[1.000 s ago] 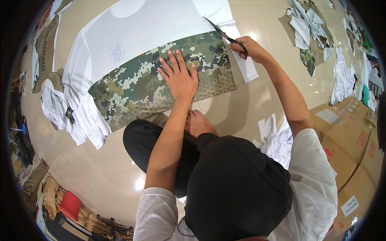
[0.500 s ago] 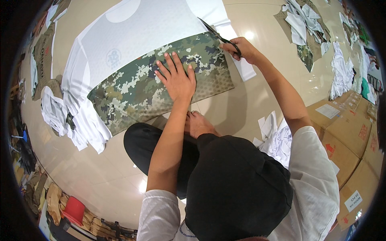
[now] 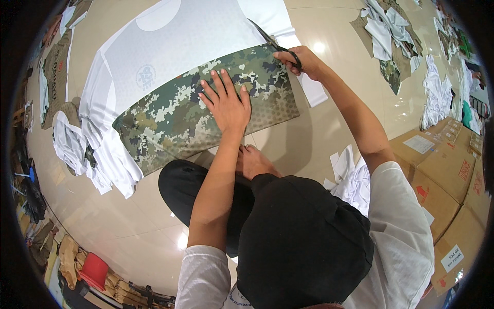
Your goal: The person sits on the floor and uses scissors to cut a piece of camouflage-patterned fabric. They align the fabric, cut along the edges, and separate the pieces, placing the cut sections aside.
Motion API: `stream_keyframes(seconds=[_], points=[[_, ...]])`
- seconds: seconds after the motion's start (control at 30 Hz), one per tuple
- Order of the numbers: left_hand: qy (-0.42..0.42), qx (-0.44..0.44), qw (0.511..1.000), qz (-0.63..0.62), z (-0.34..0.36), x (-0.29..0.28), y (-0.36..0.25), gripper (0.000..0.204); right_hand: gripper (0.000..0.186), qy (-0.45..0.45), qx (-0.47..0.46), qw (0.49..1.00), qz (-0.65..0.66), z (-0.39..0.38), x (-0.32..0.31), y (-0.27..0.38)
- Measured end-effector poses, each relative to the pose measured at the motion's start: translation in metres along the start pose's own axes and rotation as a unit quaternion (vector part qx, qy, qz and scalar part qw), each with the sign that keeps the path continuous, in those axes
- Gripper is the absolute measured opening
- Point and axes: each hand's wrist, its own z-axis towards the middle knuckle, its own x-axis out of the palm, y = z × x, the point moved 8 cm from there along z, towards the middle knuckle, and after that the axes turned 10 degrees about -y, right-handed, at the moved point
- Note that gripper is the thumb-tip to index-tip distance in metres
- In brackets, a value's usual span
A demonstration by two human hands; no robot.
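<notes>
A piece of green-brown camouflage fabric (image 3: 175, 121) lies on the floor, its curved far edge against a large white fabric piece (image 3: 180, 44) with a rounded neckline. My left hand (image 3: 226, 108) rests flat on the camouflage fabric, fingers spread, holding nothing. At its far right corner, my right hand (image 3: 304, 62) grips black-handled scissors (image 3: 266, 36). The dark blades point up and left across the white cloth, near where it meets the camouflage. How far the blades are apart cannot be made out.
Crumpled white cloth (image 3: 117, 159) lies at the left, and white scraps (image 3: 355, 183) sit beside my knee. Cardboard boxes (image 3: 437, 170) are stacked at the right. Cut fabric pieces (image 3: 383, 38) lie at the far right. A red object (image 3: 94, 271) stands at the lower left.
My right hand and the scissors have shifted slightly left, so the blade tips reach further over the white cloth. My left hand has stayed in place on the camouflage fabric.
</notes>
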Motion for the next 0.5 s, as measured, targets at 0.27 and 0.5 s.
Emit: stream_keyframes(seconds=[0.27, 0.5], points=[[0.001, 0.0, 1.0, 0.003, 0.0, -0.001, 0.0, 0.074, 0.042, -0.026, 0.007, 0.999, 0.038, -0.002, 0.004, -0.003], [-0.002, 0.004, 1.0, 0.011, 0.0, 0.0, -0.001, 0.074, 0.041, -0.026, 0.019, 0.997, 0.064, -0.004, 0.011, -0.009]])
